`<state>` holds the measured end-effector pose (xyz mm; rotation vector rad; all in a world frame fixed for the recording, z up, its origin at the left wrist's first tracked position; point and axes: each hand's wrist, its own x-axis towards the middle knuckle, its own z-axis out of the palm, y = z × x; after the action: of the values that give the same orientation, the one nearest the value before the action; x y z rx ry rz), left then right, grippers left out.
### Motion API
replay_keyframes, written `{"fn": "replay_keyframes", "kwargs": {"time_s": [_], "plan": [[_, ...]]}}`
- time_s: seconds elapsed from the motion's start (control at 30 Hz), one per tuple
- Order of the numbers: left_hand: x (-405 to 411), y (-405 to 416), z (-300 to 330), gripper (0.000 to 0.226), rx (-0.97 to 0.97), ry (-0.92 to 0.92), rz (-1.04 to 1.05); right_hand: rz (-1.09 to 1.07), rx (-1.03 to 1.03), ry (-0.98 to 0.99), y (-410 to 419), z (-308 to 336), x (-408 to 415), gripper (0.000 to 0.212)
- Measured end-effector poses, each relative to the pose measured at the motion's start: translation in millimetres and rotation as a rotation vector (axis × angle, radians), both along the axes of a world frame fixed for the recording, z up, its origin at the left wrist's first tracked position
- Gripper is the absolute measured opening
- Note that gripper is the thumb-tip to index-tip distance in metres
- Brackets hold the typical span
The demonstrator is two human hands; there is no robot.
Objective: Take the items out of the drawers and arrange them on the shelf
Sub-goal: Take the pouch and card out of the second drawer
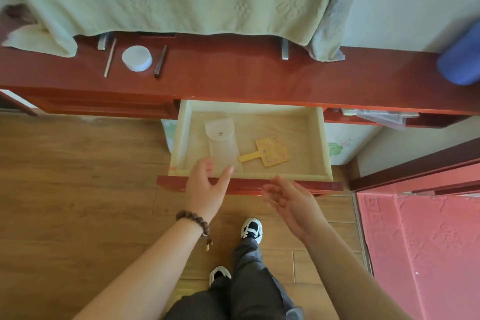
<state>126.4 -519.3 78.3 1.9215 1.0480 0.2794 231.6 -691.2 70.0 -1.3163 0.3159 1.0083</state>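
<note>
Left hand (205, 184), wrist ringed by a brown wooden bead bracelet (193, 219), reaching over the red front panel of the open drawer (249, 186), fingers spread and relaxed, holding nothing. Thumb at the hand's 11 o'clock, fingertip at 1 o'clock, both hovering at or perhaps just touching the near end of the translucent frosted plastic pouch with a snap button (222, 143); contact hard to confirm from this angle. Pouch directly at 12 o'clock from that hand, long axis running near to far, flap end away, near end toward the palm, so a straight reach and pinch along its length looks the natural move.

Right hand (288, 197) lower and outside the drawer, at 4 o'clock from the pouch, palm turned inward, fingers loose and wide, slightly blurred, gripping nothing. Left hand clearly nearer to the pouch.

Just beside the pouch, at its 4 o'clock, the small yellow paddle-shaped paper fan with purple dots (270, 152), handle pointing toward 8 o'clock and nearly meeting the pouch's near corner. From the right hand, fan at about 11 o'clock, the closer target for that side.

Farther out at 12 o'clock, the red wooden shelf top (259, 75), already bearing a white round lidded jar (137, 58) between two thin dark sticks (160, 61), well left of the drawer line.
</note>
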Motion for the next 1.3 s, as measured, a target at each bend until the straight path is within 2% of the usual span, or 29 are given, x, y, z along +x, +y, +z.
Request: {"fn": "replay_keyframes", "kwargs": {"time_s": [0.07,0.17,0.27,0.37,0.43,0.57,0.63,0.73,0.9,1.03,1.2,1.3], "plan": [[19,16,2,0.061,0.073,0.002,-0.014,0.064,-0.069,-0.158,20,12,16,0.030],[45,36,-5,0.063,0.111,0.038,-0.025,0.302,-0.372,-0.519,48,10,46,0.030],[66,51,-21,0.080,0.108,0.224,-0.018,0.541,-0.552,-0.832,68,-13,72,0.038],[84,59,-37,0.097,0.043,0.434,-0.028,0.796,-0.646,-0.940,84,-38,87,0.050],[95,59,-47,0.101,0.026,0.516,-0.021,0.964,-0.722,-0.995,92,-52,91,0.056],[110,57,-67,0.106,-0.055,0.646,0.076,1.122,-0.800,-1.092,101,-73,94,0.056],[116,58,-77,0.099,-0.038,0.695,0.119,1.179,-0.815,-1.119,104,-81,95,0.053],[122,62,-87,0.090,-0.013,0.683,0.163,1.232,-0.820,-1.173,110,-89,97,0.045],[127,69,-91,0.080,-0.206,0.588,0.179,1.268,-0.824,-1.250,117,-94,98,0.027],[120,79,-94,0.064,-0.268,0.553,0.115,1.292,-0.776,-1.317,117,-94,101,0.028],[113,97,-94,0.035,-0.339,0.454,0.098,1.109,-0.653,-1.457,117,-79,102,0.026],[106,105,-89,0.031,-0.346,0.373,0.060,0.979,-0.610,-1.501,115,-66,100,0.033]]}}
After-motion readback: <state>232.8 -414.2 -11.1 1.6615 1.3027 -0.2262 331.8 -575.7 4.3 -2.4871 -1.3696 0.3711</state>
